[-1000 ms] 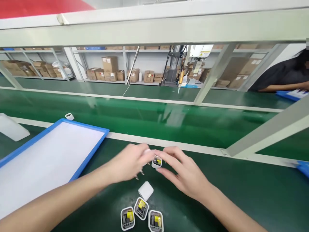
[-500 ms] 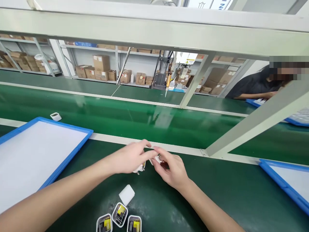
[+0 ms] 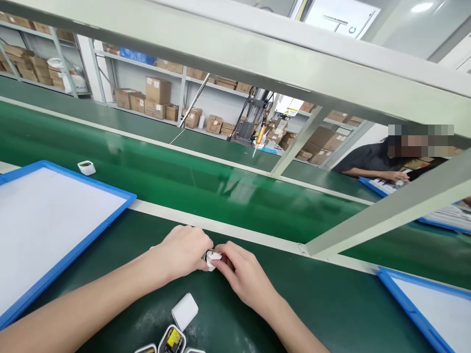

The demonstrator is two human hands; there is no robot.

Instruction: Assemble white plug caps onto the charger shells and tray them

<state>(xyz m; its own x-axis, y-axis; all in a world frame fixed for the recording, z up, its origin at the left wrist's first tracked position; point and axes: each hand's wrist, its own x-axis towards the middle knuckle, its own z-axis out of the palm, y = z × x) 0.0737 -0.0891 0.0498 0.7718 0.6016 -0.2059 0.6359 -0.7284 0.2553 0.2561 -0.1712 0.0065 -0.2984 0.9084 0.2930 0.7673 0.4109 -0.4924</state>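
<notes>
My left hand (image 3: 187, 251) is closed around a small white charger (image 3: 211, 261), and most of that piece is hidden under the fingers. From the right, the thumb and fingertips of my right hand (image 3: 243, 274) pinch the charger's white end piece, where small metal pins show. The hands meet just above the green bench. Nearer to me lies a closed white housing (image 3: 185, 311) on its side. Beside it stands an open white housing (image 3: 172, 340) with a yellow part and dark parts inside. Other open housings are cut off by the bottom edge.
A blue-rimmed white tray (image 3: 129, 200) lies at left, another blue-rimmed tray (image 3: 401, 293) at right. Behind runs a green conveyor belt (image 3: 206, 181), with a white housing (image 3: 87, 167) on it. A slanted metal post (image 3: 368, 215) rises at right. Across the belt sits a person (image 3: 362, 159).
My hands have come down and to the left, closer together. The white pieces apart before are now together between my fingers. The camera view has tilted.
</notes>
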